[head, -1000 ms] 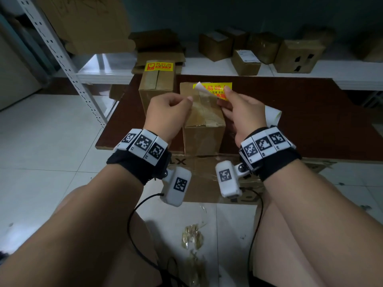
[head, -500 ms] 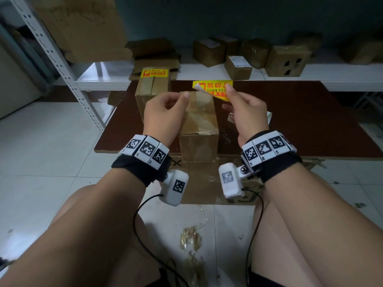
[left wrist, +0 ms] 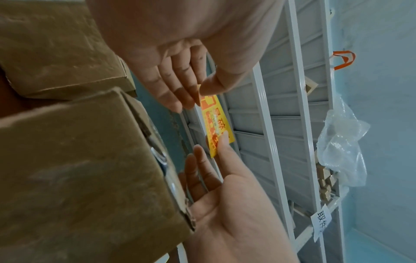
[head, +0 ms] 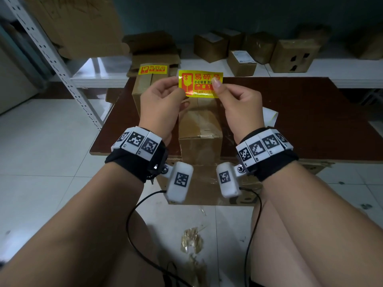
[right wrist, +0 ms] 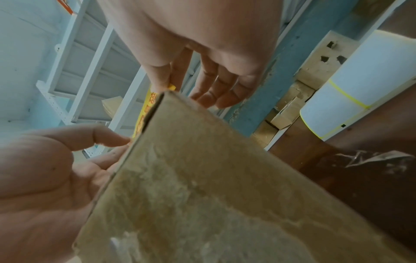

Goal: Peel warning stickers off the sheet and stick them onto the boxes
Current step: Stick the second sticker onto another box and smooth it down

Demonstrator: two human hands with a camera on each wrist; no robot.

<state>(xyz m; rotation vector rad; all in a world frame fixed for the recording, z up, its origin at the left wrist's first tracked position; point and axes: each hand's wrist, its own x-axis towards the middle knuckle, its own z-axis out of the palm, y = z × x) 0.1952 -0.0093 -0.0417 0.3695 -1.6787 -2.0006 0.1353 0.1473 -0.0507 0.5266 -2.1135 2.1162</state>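
Observation:
Both my hands hold up a yellow warning sticker [head: 200, 83] with red print, its printed face toward me. My left hand [head: 182, 94] pinches its left edge and my right hand [head: 215, 85] pinches its right edge with thumb on the front. It hangs above the far end of a taped cardboard box [head: 200, 129] that stands between my wrists. In the left wrist view my left hand [left wrist: 198, 92] pinches the sticker [left wrist: 216, 124] beside the box [left wrist: 78, 169]. In the right wrist view the box [right wrist: 202, 186] hides most of the sticker [right wrist: 144, 113].
A second box [head: 145, 90] behind bears a stuck yellow sticker [head: 152, 69]. A white sticker sheet [head: 269, 117] lies right of the hands on the brown table [head: 310, 121]. Several cardboard boxes [head: 240, 63] stand on the white shelf behind. A metal rack post [head: 51, 59] rises at left.
Both hands have risen from the box top and turned the sticker up, so its whole printed face now shows. The left hand now pinches the sticker's left edge.

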